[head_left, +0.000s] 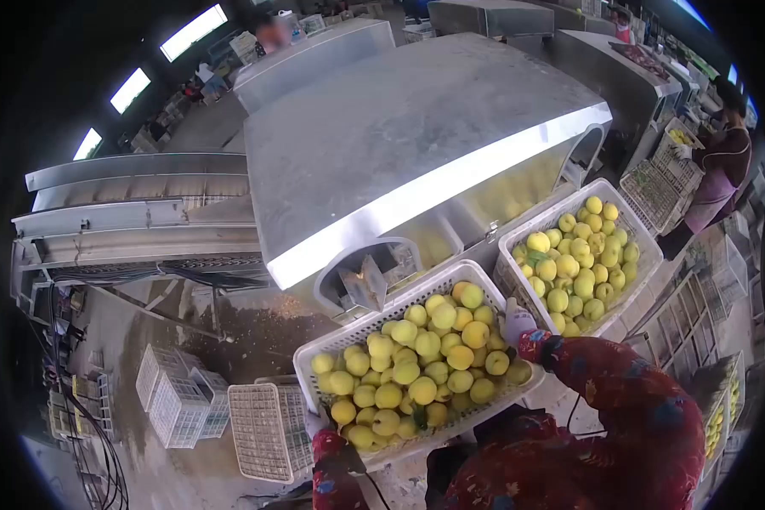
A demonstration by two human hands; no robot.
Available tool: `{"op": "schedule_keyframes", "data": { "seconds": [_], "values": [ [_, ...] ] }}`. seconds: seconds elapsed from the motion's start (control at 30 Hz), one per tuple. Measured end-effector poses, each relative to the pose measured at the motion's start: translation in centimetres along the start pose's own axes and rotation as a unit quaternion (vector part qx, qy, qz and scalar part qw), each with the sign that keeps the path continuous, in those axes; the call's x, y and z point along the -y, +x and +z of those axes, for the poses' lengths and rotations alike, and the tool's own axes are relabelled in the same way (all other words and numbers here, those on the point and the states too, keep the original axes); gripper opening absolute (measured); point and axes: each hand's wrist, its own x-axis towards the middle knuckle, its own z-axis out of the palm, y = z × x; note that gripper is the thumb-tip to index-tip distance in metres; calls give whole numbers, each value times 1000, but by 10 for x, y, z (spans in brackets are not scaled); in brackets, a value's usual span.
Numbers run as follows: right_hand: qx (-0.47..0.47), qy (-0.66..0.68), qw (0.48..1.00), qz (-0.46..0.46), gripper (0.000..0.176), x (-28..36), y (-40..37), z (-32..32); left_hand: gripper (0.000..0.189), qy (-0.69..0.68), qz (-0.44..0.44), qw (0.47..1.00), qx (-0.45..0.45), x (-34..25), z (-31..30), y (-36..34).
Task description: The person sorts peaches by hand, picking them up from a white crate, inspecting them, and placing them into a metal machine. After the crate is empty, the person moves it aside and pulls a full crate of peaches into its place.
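Note:
A white plastic crate (310, 344) filled with round yellow-green fruit (422, 390), possibly peaches, is right in front of me, slightly tilted. At its right end, my gloved right hand (518, 323) grips the rim, with a patterned red sleeve behind it. My left hand (316, 422), also gloved, is closed at the lower left end of the same crate; its fingers are partly hidden. Beside my right hand stands a second white crate (646, 246) of the same fruit, against the metal machine.
A large metal machine (416, 127) with arched openings lies just beyond the crates. Several stacked crates (178, 399) and another crate (268, 429) sit on the floor at left. Cables (64, 391) hang at far left. A co-worker (722, 170) handles a crate at right.

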Motion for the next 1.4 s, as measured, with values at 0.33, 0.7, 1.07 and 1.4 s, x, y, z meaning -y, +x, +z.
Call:
{"op": "schedule_keyframes", "data": {
  "seconds": [0.33,0.7,1.07,1.4],
  "values": [
    [35,-3,998,43,35,16,27,-13,50,-121,-114,985,48,-39,-15,3],
    [176,50,983,30,59,11,19,-80,47,128,-21,991,-37,-94,-46,2],
    [-48,-278,913,-293,55,-218,142,-199,37,-381,121,916,34,-284,-64,-216],
    [206,376,859,-280,65,-224,163,-292,41,-563,194,750,287,-607,21,-402]
  ]
}}
